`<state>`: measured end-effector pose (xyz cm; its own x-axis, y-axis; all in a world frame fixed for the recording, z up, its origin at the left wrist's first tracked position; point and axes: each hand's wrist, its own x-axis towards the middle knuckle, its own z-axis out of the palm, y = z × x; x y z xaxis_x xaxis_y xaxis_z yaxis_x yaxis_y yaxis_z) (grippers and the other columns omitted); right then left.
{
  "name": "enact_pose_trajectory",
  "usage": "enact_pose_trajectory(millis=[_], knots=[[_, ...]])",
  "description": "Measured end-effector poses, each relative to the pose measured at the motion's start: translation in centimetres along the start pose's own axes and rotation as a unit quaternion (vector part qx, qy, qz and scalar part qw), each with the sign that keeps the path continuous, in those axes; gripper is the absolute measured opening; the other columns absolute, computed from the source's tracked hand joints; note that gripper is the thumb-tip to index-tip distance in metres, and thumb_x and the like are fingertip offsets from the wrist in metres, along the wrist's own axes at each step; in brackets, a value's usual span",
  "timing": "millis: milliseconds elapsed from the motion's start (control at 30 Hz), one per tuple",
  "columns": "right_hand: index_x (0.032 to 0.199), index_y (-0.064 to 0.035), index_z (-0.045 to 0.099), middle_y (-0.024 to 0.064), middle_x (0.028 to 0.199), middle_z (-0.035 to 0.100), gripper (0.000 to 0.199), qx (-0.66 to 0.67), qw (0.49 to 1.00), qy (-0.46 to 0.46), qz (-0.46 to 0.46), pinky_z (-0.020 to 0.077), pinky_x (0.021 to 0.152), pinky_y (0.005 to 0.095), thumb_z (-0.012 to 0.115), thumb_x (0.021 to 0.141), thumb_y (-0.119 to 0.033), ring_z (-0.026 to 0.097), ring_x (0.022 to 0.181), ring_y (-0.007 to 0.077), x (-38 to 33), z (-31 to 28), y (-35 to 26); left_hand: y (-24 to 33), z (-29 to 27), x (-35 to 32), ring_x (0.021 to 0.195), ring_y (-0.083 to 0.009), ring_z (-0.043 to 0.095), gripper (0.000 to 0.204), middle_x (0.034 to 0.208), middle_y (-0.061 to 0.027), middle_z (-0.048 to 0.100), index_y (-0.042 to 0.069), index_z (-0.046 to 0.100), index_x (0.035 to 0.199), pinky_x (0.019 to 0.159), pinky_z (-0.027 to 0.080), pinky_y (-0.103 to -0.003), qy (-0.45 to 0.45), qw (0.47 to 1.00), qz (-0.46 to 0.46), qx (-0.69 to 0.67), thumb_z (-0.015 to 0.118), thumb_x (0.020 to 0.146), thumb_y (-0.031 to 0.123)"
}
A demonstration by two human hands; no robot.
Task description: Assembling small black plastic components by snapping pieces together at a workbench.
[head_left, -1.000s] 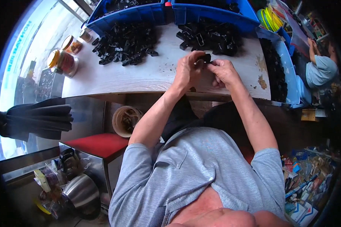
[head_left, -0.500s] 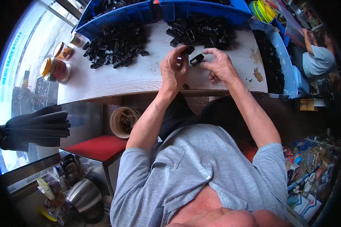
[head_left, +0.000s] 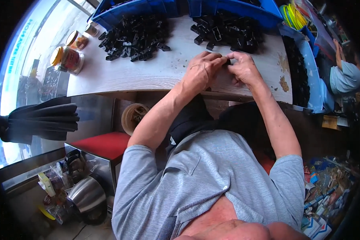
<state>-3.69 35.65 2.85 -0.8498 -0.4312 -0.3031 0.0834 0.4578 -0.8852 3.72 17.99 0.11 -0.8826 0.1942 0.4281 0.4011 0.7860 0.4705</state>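
Note:
Over the near part of the pale wooden table, my left hand (head_left: 205,70) and my right hand (head_left: 243,69) meet fingertip to fingertip. Between them shows a small black plastic part (head_left: 228,62), mostly covered by the fingers. Both hands are closed on it; whether there is a second piece under the left fingers is hidden. Beyond my hands lies a heap of black plastic parts (head_left: 244,40), some shaped like hollow rectangular frames. Another heap of similar black parts (head_left: 134,38) spreads to the left.
Blue bins (head_left: 142,10) stand along the table's far edge. A light blue crate (head_left: 314,86) of black parts sits at the right. Lidded jars (head_left: 70,60) line the left edge. Below are a bucket (head_left: 129,120) and a red-topped cabinet (head_left: 104,141). Another person (head_left: 345,76) is at far right.
My hands were apart, each with a small black part. The left hand has moved right and turned over, meeting the right hand. The whole view has shifted slightly.

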Motion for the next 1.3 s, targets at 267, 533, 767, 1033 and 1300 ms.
enact_pose_trajectory(millis=[267,533,767,1033,1300], knots=[[0.112,-0.0052,0.068,0.0043,0.067,0.063,0.029,-0.004,1.000,0.002,0.020,0.0463,0.037,0.0290,0.070,0.083,-0.006,0.056,0.043,0.0118,-0.6,-0.1,-0.8,0.6,-0.1,-1.0,0.126,-0.0310,0.053,0.056,0.134,-0.0046,0.062,0.019,0.058,0.137,0.102,0.043,-0.048,-0.014,0.995,0.018,0.100,0.067,0.083,0.008],[0.112,-0.0023,0.062,-0.0014,0.055,0.052,0.037,0.074,0.996,0.014,0.040,0.0474,0.040,0.0275,0.078,0.081,-0.015,0.052,0.041,0.0110,-2.3,-2.7,0.3,-4.7,-6.7,-1.5,0.126,-0.0301,0.053,0.042,0.130,-0.0043,0.064,0.013,0.068,0.119,0.099,0.042,-0.044,0.126,0.940,-0.050,0.312,0.060,0.080,0.000],[0.113,-0.0068,0.063,0.0008,0.057,0.052,0.038,0.243,0.926,0.289,-0.002,0.0585,0.048,0.0333,0.081,0.082,-0.021,0.059,0.048,0.0155,-2.1,-12.2,3.9,-7.8,-7.7,-2.1,0.118,-0.0287,0.056,0.026,0.118,-0.0035,0.069,0.011,0.070,0.109,0.094,0.045,-0.041,0.012,0.941,-0.051,0.334,0.063,0.085,0.007],[0.108,-0.0080,0.066,-0.0011,0.052,0.046,0.038,0.230,0.941,0.248,0.026,0.0580,0.047,0.0337,0.082,0.083,-0.031,0.055,0.044,0.0130,-1.2,-7.5,1.4,-5.6,-5.8,-1.9,0.101,-0.0332,0.064,0.027,0.113,-0.0113,0.069,0.008,0.068,0.115,0.085,0.053,-0.041,0.067,0.972,-0.048,0.222,0.067,0.089,0.014],[0.097,-0.0077,0.066,-0.0018,0.054,0.049,0.032,0.189,0.967,0.167,0.040,0.0531,0.041,0.0313,0.082,0.083,-0.032,0.052,0.039,0.0108,2.8,-3.3,-0.1,-6.6,-4.8,-2.3,0.092,-0.0327,0.066,0.022,0.100,-0.0125,0.071,0.007,0.071,0.105,0.082,0.052,-0.042,0.101,0.973,-0.099,0.180,0.070,0.088,0.020]])
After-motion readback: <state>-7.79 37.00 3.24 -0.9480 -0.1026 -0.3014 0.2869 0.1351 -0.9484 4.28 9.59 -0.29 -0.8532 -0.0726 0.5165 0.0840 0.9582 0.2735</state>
